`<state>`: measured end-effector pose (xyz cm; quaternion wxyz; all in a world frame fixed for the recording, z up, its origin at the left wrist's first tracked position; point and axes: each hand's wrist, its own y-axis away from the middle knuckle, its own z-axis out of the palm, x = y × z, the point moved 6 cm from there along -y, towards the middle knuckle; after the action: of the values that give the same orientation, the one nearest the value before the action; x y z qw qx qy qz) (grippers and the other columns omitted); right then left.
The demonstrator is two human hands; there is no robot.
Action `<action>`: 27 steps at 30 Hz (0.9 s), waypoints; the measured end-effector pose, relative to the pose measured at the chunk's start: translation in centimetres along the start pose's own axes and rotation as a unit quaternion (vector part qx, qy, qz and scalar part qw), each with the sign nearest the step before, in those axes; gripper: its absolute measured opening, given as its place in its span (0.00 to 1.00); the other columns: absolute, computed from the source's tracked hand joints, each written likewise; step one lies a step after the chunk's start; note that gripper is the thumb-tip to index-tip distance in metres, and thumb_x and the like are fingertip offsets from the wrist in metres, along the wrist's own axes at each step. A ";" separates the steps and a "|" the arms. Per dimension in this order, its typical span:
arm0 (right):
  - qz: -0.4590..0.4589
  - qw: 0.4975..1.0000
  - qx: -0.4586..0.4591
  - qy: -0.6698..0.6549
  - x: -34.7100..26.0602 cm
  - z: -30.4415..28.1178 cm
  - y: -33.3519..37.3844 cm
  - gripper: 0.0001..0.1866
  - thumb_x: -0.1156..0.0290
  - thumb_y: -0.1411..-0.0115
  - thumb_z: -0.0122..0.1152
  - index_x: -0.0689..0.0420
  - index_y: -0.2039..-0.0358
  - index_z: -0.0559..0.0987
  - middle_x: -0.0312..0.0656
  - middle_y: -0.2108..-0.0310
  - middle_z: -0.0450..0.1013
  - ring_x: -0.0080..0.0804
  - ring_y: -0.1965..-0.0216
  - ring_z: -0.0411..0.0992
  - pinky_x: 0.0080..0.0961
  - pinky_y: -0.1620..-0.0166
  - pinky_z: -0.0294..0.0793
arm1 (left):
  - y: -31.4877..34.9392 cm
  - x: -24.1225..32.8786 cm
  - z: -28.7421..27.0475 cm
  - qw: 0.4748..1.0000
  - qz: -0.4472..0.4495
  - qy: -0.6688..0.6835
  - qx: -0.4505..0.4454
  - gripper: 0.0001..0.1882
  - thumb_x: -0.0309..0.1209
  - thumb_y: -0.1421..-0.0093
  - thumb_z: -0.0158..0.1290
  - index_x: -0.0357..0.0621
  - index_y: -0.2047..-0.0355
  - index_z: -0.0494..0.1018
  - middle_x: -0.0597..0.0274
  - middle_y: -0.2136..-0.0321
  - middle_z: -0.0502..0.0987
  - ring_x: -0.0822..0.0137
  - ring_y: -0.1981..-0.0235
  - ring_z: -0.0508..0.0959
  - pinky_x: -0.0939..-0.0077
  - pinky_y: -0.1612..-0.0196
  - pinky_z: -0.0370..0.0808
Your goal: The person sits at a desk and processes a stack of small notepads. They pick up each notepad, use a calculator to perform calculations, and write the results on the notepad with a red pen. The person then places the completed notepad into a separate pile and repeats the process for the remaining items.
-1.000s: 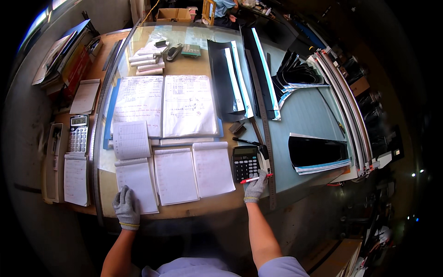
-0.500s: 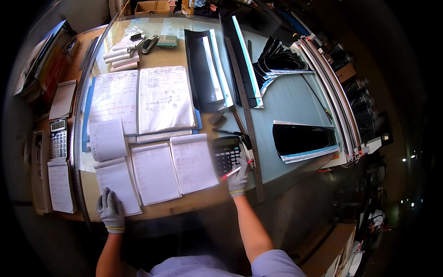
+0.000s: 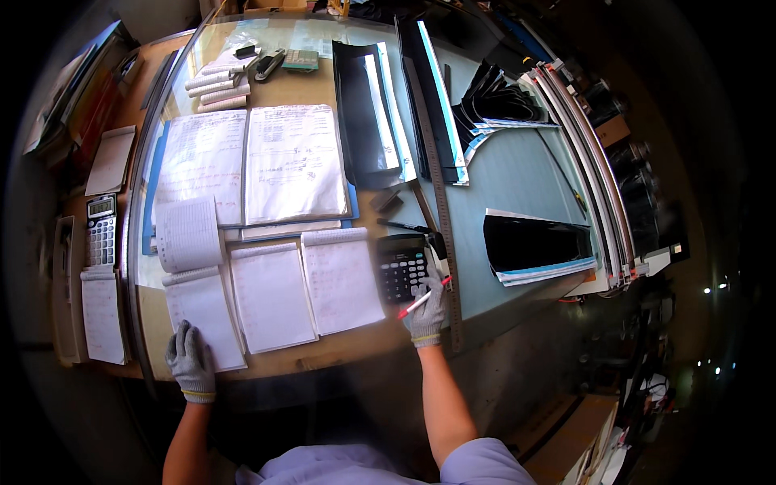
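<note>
My left hand [image 3: 191,364], in a grey knit glove, lies with its fingers stretched on the lower left corner of a notepad [image 3: 206,321] whose top sheet [image 3: 188,234] is flipped up. My right hand [image 3: 428,314], gloved the same way, holds a pen [image 3: 419,301] with a white barrel and red ends across its fingers. It rests by the lower right side of a black calculator [image 3: 402,269]. Between my hands two more pads, a middle one [image 3: 273,297] and a right one [image 3: 343,279] with faint red writing, lie side by side.
An open ledger [image 3: 295,166] lies beyond the pads. Black sheets with white-blue edges [image 3: 537,249] and a long metal ruler [image 3: 443,210] lie to the right. A second calculator [image 3: 101,233] sits at the left. Rolled pads [image 3: 220,85] and a stapler [image 3: 270,65] are at the back.
The whole view has shifted slightly. Both hands keep nearly the same places and poses, with the pen still in my right hand beside the calculator.
</note>
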<state>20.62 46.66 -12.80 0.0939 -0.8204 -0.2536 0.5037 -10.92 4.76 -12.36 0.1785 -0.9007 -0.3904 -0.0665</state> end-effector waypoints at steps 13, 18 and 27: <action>-0.154 0.976 -0.048 0.143 -3.6 1.3 -0.4 0.14 0.82 0.46 0.59 0.58 0.57 0.75 0.48 0.54 0.76 0.55 0.42 0.69 0.50 0.38 0.65 | -0.1 0.0 -0.3 1.000 -0.007 0.000 0.000 0.24 0.30 0.41 0.57 0.42 0.43 0.74 0.51 0.38 0.73 0.42 0.41 0.71 0.49 0.36 0.65; -0.151 0.977 -0.056 0.139 -3.3 1.2 0.0 0.11 0.79 0.44 0.59 0.58 0.59 0.75 0.48 0.51 0.77 0.55 0.43 0.70 0.49 0.39 0.66 | 0.0 -0.2 -0.2 1.000 -0.006 0.001 -0.004 0.24 0.30 0.41 0.57 0.41 0.43 0.73 0.50 0.38 0.73 0.42 0.40 0.71 0.49 0.36 0.65; -0.155 0.973 -0.109 0.129 -5.3 1.0 4.2 0.12 0.79 0.43 0.55 0.57 0.58 0.75 0.49 0.51 0.77 0.56 0.43 0.71 0.52 0.38 0.67 | 0.1 -0.2 -0.1 1.000 -0.006 -0.003 -0.004 0.25 0.30 0.40 0.57 0.41 0.42 0.73 0.51 0.38 0.73 0.42 0.40 0.71 0.49 0.35 0.64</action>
<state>19.13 40.21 -10.86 0.1123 -0.8347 -0.4166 0.3423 -11.00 4.48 -12.33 0.1728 -0.8995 -0.3958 -0.0662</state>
